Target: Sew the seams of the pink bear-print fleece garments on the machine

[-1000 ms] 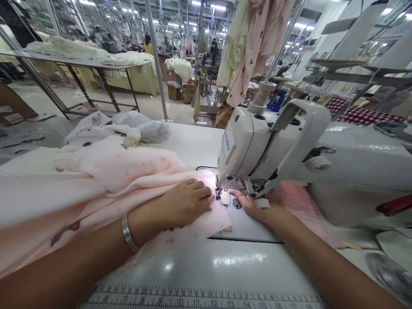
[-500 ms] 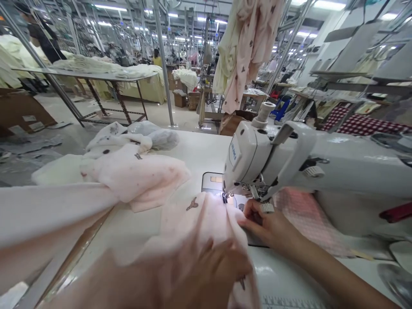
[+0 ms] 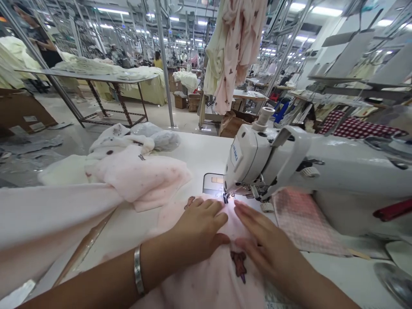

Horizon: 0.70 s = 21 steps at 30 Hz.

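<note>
Pale pink printed fabric (image 3: 206, 274) lies on the white sewing table, its far edge at the needle and presser foot (image 3: 225, 198) of a white sewing machine (image 3: 249, 150). On the fabric, just left of the foot, rests my left hand (image 3: 201, 225), palm down with fingers laid out and thumb apart. My right hand (image 3: 265, 240) touches the cloth from the right, fingers stretched toward the foot and thumb spread. A brown bear-like print (image 3: 238, 264) shows between the wrists. Whether the foot is lowered on the cloth is too small to tell.
More pink fabric (image 3: 144, 176) is heaped on the table's left, beside a clear plastic bag (image 3: 157, 135). A checked cloth (image 3: 305, 219) lies under the machine arm. Pink and yellow garments (image 3: 236, 51) hang ahead. A person (image 3: 38, 38) stands behind a far table at left.
My left hand has moved forward from the near part of the fabric to beside the presser foot. My right hand has gone from a curled grip at the edge to stretched fingers on the cloth.
</note>
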Motion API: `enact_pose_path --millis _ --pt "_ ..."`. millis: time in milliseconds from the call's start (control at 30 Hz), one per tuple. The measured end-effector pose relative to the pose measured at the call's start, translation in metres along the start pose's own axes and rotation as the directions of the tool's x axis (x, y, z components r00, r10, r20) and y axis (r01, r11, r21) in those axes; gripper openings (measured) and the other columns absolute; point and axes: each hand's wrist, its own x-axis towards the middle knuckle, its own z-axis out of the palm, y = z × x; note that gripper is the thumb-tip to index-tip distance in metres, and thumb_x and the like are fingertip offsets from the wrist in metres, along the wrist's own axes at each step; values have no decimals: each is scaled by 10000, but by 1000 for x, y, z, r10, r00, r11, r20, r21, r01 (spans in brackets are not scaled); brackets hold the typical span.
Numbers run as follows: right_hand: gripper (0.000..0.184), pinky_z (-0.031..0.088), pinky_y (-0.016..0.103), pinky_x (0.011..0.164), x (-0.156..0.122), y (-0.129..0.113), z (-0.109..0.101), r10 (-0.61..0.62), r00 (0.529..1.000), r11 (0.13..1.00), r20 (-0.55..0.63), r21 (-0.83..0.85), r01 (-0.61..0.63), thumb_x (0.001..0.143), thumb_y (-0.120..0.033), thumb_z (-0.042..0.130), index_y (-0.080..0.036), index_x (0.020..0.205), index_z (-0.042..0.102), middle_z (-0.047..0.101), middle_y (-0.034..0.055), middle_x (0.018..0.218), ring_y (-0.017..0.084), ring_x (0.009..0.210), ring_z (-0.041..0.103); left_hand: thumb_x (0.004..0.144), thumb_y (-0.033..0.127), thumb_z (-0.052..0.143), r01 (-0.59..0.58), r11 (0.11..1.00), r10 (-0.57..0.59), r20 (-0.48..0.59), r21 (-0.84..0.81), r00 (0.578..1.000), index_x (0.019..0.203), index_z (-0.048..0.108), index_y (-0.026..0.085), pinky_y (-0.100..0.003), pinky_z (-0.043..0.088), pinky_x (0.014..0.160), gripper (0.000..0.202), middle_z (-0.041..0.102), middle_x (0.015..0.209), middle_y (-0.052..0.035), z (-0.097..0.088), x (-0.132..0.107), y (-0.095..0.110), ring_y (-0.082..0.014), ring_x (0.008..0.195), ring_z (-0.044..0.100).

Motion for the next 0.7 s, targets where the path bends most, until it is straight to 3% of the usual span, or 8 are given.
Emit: enact_pose_path --millis 100,200,367,500,700 --pt "580 433 505 970 -8 -6 14 -63 982 986 179 -143 90 897 -423 416 -54 1342 373 345 163 1406 292 1280 371 894 371 459 -12 999 13 -32 38 999 1138 506 177 -505 351 909 315 464 1296 -106 1 -3 1 -299 1140 432" --pt "594 423 541 963 -10 1 20 -82 971 974 225 -190 126 913 -465 366 -76 1361 342 300 150 1417 292 1290 347 906 389 424 0 998 3 -41 59 999 1155 488 176 -513 342 903 334 456 1305 -111 5 -5 2 -304 1146 424" --pt "623 385 578 978 0 17 16 -55 957 982 284 -159 104 913 -501 345 -80 1372 322 386 166 1371 302 1253 401 902 427 428 23 997 -18 -62 78 998 1132 501 183 -508 356 878 342 458 1296 -130 7 3 -1 -308 1108 453" --pt "652 438 505 961 10 25 14 10 936 994 353 -108 30 904 -531 331 -75 1369 340 417 180 1356 310 1225 438 841 516 513 97 994 -90 -124 52 988 1086 512 156 -504 367 883 435 512 1241 -130 12 12 -12 -312 1071 479" --pt "561 519 441 857 15 38 18 17 954 987 301 -158 32 889 -530 365 -165 1302 473 501 142 1306 316 1163 508 744 634 568 133 991 -127 -192 16 973 1195 452 127 -525 314 993 688 433 1348 -169 18 21 -26 -330 1226 388"
